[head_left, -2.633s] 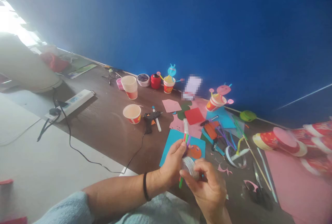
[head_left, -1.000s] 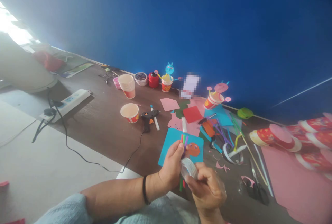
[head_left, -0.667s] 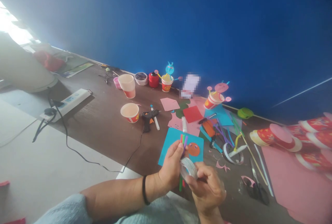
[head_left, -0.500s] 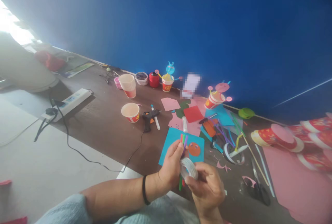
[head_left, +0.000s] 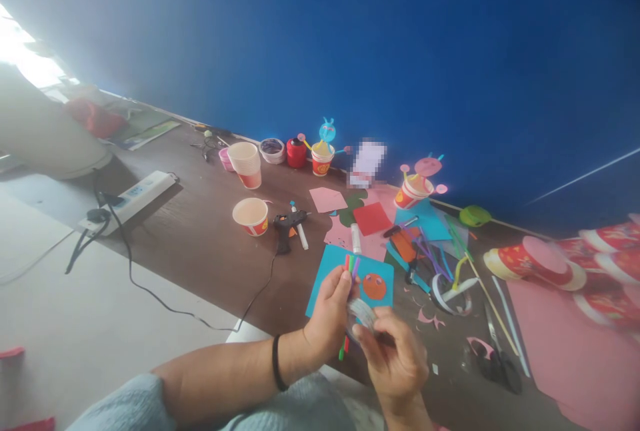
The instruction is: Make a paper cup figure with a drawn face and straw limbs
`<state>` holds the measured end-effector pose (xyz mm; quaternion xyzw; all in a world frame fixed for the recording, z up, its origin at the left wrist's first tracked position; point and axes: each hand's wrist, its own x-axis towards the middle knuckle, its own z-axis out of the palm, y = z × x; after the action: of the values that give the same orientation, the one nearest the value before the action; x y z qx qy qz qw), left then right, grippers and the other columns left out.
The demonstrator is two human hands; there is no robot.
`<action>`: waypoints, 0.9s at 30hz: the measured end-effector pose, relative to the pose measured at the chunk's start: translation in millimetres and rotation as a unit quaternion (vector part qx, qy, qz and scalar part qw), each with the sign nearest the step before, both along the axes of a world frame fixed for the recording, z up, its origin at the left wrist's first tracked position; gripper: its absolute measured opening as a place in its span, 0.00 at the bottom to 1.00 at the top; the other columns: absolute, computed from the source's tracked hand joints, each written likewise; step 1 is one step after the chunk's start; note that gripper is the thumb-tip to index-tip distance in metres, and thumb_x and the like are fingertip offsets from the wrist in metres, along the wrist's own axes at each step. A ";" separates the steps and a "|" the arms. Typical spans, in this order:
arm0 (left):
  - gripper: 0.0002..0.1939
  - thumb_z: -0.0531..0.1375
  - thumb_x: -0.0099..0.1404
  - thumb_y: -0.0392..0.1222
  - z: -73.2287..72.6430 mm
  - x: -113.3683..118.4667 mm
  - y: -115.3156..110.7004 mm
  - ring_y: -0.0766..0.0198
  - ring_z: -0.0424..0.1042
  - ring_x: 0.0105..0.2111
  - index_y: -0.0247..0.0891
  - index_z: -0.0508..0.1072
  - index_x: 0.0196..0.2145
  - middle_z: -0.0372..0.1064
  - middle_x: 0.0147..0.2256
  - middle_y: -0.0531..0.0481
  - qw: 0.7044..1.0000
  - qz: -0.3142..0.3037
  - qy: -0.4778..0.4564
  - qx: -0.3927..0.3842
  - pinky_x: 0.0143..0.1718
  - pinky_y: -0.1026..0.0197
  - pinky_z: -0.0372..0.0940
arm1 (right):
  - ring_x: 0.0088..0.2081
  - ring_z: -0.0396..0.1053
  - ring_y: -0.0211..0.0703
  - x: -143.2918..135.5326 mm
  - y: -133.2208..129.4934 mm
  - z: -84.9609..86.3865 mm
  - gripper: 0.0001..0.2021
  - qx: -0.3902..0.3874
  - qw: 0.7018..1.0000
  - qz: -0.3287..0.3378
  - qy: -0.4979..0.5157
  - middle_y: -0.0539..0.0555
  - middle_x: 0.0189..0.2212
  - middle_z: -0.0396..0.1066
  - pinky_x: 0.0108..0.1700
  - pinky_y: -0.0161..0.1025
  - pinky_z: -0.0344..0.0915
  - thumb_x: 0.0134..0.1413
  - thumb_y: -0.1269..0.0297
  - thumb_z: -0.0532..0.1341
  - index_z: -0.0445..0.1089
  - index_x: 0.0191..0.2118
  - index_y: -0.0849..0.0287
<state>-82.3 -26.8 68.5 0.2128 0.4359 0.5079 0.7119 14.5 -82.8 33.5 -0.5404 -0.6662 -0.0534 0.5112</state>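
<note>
My left hand [head_left: 329,316] is closed around a bundle of thin coloured sticks [head_left: 351,264], red, green and purple, whose tops stick up above the thumb and whose lower ends show beneath. Beside it, my right hand [head_left: 399,356] pinches a clear roll of tape [head_left: 362,313] that lies against the bundle. Just behind the hands is a blue sheet [head_left: 327,271] with an orange paper circle [head_left: 374,286] bearing two eyes.
A black glue gun [head_left: 287,224] and a paper cup [head_left: 251,216] stand left of the sheet. Scissors [head_left: 495,351] and pink card [head_left: 570,344] lie at the right. A power strip [head_left: 143,198] is at the left, its cable trailing over the edge.
The tape roll has tilted flatter between my hands. My right hand has shifted slightly left and down, and the lower ends of the sticks have swung a little left.
</note>
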 end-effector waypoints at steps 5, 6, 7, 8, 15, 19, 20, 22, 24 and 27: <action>0.21 0.65 0.50 0.57 -5.6 0.8 -0.6 0.70 0.54 0.23 0.36 0.66 0.24 0.57 0.22 0.56 1.000 0.006 0.015 0.006 0.24 0.67 0.51 | 0.18 0.66 0.33 -1.2 -0.5 -1.7 0.12 -0.016 1.000 -0.019 0.015 0.46 0.18 0.67 0.23 0.30 0.65 0.56 0.57 0.61 0.62 0.27 0.57; 0.22 0.65 0.50 0.58 -6.0 0.9 -0.7 0.70 0.53 0.23 0.36 0.65 0.24 0.56 0.22 0.56 1.000 0.005 0.016 0.007 0.24 0.67 0.51 | 0.19 0.67 0.34 -1.6 -0.3 -1.9 0.11 -0.012 0.999 -0.021 0.023 0.47 0.19 0.69 0.23 0.30 0.65 0.55 0.57 0.62 0.63 0.29 0.57; 0.22 0.65 0.50 0.58 -6.1 0.9 -0.7 0.70 0.53 0.23 0.36 0.65 0.23 0.56 0.22 0.56 1.000 0.002 0.016 0.007 0.24 0.67 0.51 | 0.20 0.69 0.35 -1.8 0.0 -1.9 0.11 -0.007 0.999 -0.019 0.027 0.48 0.21 0.70 0.24 0.31 0.66 0.55 0.56 0.62 0.64 0.31 0.58; 0.22 0.65 0.50 0.58 -6.0 0.8 -0.7 0.70 0.53 0.23 0.36 0.64 0.23 0.55 0.22 0.56 1.000 -0.002 0.018 0.009 0.24 0.67 0.51 | 0.22 0.70 0.36 -1.8 0.3 -1.7 0.10 -0.001 1.000 -0.014 0.025 0.49 0.22 0.71 0.25 0.32 0.67 0.55 0.57 0.62 0.65 0.32 0.58; 0.21 0.64 0.52 0.57 -7.1 0.5 -0.1 0.71 0.52 0.23 0.37 0.63 0.23 0.54 0.22 0.57 1.000 -0.010 0.024 0.008 0.24 0.67 0.51 | 0.18 0.66 0.33 0.0 0.1 -3.4 0.11 0.004 1.000 -0.018 -0.009 0.45 0.17 0.66 0.23 0.30 0.64 0.54 0.61 0.63 0.61 0.26 0.56; 0.21 0.64 0.51 0.57 -8.7 1.2 0.5 0.71 0.52 0.23 0.37 0.63 0.24 0.55 0.22 0.57 1.000 -0.010 0.019 -0.003 0.24 0.67 0.51 | 0.21 0.69 0.36 -0.4 1.4 -7.1 0.11 0.012 0.999 -0.042 0.010 0.49 0.21 0.70 0.24 0.32 0.66 0.54 0.57 0.63 0.65 0.31 0.58; 0.21 0.64 0.51 0.57 -8.9 1.3 0.7 0.71 0.52 0.23 0.37 0.63 0.25 0.55 0.22 0.57 1.000 -0.012 0.017 -0.005 0.24 0.67 0.51 | 0.22 0.71 0.37 -0.3 1.9 -7.3 0.10 0.016 0.999 -0.036 0.008 0.50 0.23 0.72 0.25 0.32 0.67 0.54 0.57 0.63 0.66 0.33 0.58; 0.21 0.64 0.51 0.57 -9.1 1.5 0.9 0.71 0.53 0.22 0.37 0.63 0.25 0.55 0.22 0.57 1.000 -0.018 0.016 -0.006 0.24 0.67 0.51 | 0.23 0.71 0.38 0.1 2.4 -7.1 0.08 0.015 1.000 -0.015 0.001 0.49 0.24 0.72 0.26 0.33 0.68 0.54 0.59 0.63 0.66 0.33 0.57; 0.21 0.64 0.51 0.57 -9.7 1.4 1.0 0.71 0.53 0.23 0.36 0.63 0.25 0.55 0.22 0.57 1.000 -0.020 0.020 -0.001 0.24 0.67 0.51 | 0.22 0.70 0.36 0.8 2.1 -6.9 0.08 0.003 1.000 -0.003 0.000 0.48 0.22 0.71 0.26 0.32 0.67 0.55 0.62 0.63 0.64 0.30 0.57; 0.22 0.64 0.51 0.58 -11.0 1.5 1.3 0.71 0.52 0.22 0.36 0.63 0.24 0.55 0.22 0.57 1.000 -0.015 0.027 0.001 0.23 0.68 0.50 | 0.20 0.68 0.34 1.4 0.9 -7.9 0.11 -0.003 1.000 -0.014 0.009 0.46 0.20 0.68 0.24 0.30 0.65 0.54 0.61 0.63 0.61 0.26 0.57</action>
<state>-80.9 -25.5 57.5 0.2334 0.4513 0.4917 0.7072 15.8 -81.9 25.6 -0.5515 -0.6538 -0.0537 0.5153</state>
